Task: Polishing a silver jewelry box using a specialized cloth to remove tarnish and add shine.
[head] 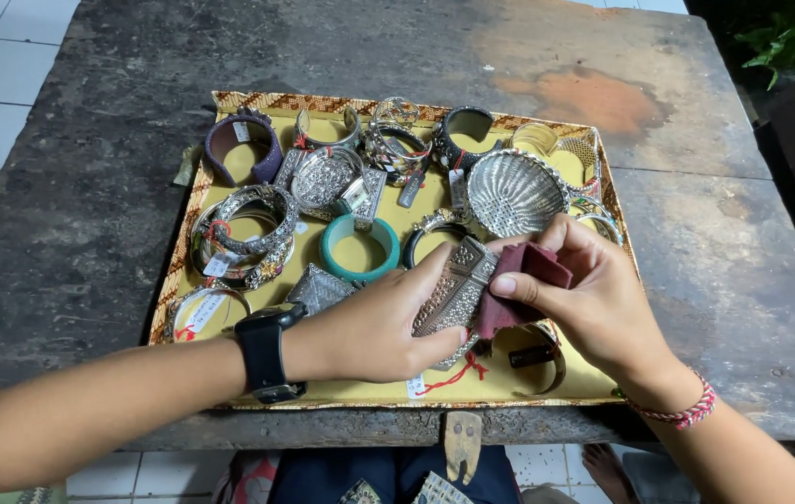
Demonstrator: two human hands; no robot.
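Cuff in left hand, cloth against

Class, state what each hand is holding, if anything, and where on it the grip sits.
The left hand holds an embossed silver cuff by its lower end. The right hand pinches a folded dark red cloth against the cuff's side.

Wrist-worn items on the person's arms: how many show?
2: a black wristwatch on the left wrist, and a red-and-white braided bracelet on the right wrist. Nothing else shows, though both forearms run out of frame.
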